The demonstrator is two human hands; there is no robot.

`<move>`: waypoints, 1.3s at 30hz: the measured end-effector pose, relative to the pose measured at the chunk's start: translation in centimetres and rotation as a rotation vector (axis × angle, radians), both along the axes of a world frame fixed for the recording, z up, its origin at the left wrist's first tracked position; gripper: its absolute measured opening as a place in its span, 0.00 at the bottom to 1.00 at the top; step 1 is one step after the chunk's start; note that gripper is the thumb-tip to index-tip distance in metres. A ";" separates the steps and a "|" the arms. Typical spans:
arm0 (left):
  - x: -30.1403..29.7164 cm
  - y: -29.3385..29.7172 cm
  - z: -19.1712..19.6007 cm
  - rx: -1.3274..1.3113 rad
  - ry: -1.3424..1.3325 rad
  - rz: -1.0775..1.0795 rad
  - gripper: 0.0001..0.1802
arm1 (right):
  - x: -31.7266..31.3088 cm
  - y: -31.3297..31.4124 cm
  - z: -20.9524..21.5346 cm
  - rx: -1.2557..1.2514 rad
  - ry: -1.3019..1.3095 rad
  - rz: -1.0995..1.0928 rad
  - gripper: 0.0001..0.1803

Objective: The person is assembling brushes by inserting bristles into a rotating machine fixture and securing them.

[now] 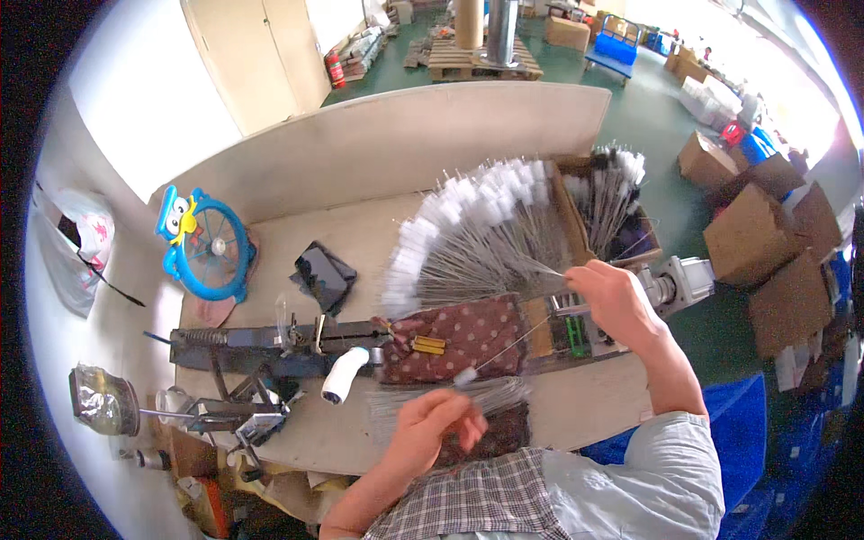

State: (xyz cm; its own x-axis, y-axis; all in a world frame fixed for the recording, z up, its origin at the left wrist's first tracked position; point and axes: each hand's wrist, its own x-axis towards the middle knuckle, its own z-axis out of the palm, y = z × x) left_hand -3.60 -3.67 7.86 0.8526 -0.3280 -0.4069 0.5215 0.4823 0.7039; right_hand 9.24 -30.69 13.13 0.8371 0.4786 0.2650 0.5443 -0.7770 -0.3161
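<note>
So: wire brush [504,349] pinched in right hand [612,301] fingers, bundle [450,396] gripped by left hand [432,432]; fanned brushes [468,234] easily snagged, scattered off desk [297,261].

Right hand [612,301] pinches a wire brush [504,353] by its stem; white tip points toward the left hand [432,432], which grips a wire bundle [490,393].

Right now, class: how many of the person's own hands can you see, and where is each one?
2. The left hand is low at the table's near edge over a wire bundle; the right hand is higher, beside the fanned white-tipped brushes.
</note>
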 end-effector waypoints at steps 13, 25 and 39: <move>9.0 -8.0 -5.1 1.374 -1.017 -0.026 0.13 | 0.5 1.6 -1.6 0.309 0.151 0.110 0.08; 16.1 -6.0 -2.1 1.858 -1.261 -0.026 0.06 | -3.1 -3.5 -7.2 0.176 0.819 0.489 0.12; 3.0 -1.0 4.0 1.561 -1.264 -0.169 0.15 | -3.2 5.4 -12.3 -0.168 0.366 0.350 0.07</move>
